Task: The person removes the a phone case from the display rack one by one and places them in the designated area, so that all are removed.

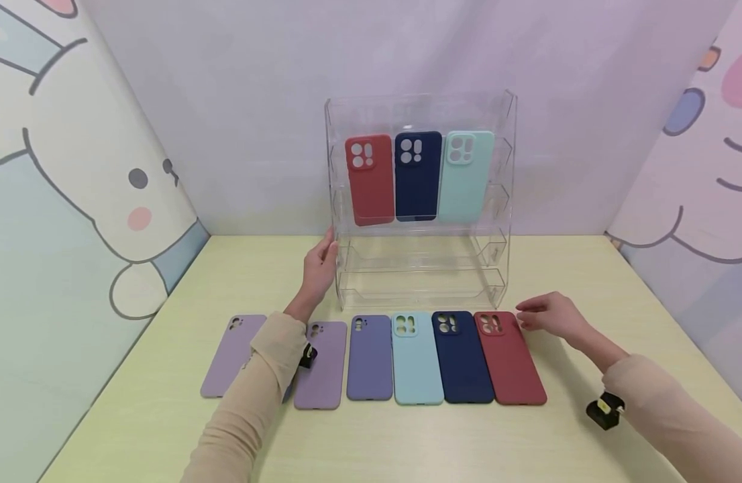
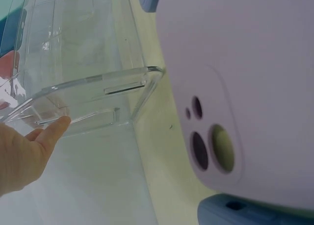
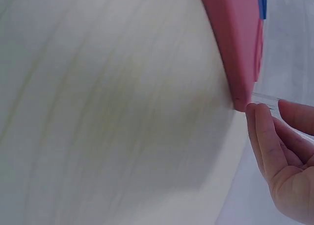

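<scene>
The person wears a long, light tan cloth sleeve (image 1: 241,402) on the left arm. It has lots of soft, squishy wrinkles, and its end makes a wide, loose cuff (image 1: 280,345) near the wrist. The other arm has a long, pale tan cloth sleeve (image 1: 679,409) too, and that one looks smoother. By each wrist is a little black, blocky gadget: a left one (image 1: 308,356) and a right one (image 1: 605,410). The right one has a small yellow spot. Both hands are bare.
</scene>
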`<action>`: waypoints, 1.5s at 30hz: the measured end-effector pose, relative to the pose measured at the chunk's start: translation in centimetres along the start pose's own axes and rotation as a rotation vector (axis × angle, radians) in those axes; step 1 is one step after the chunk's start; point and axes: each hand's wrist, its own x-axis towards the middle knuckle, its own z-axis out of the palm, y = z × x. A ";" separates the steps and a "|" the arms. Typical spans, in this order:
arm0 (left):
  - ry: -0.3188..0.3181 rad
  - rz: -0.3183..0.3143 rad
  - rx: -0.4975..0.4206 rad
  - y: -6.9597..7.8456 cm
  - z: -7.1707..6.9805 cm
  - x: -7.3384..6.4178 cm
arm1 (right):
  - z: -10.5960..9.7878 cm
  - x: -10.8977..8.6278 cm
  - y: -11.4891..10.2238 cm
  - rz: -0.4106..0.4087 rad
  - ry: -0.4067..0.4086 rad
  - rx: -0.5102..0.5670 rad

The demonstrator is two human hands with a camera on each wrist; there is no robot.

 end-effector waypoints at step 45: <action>0.014 -0.005 0.035 0.1 0.0 -0.2 | -6.0 3.8 -10.6 -0.228 0.357 0.210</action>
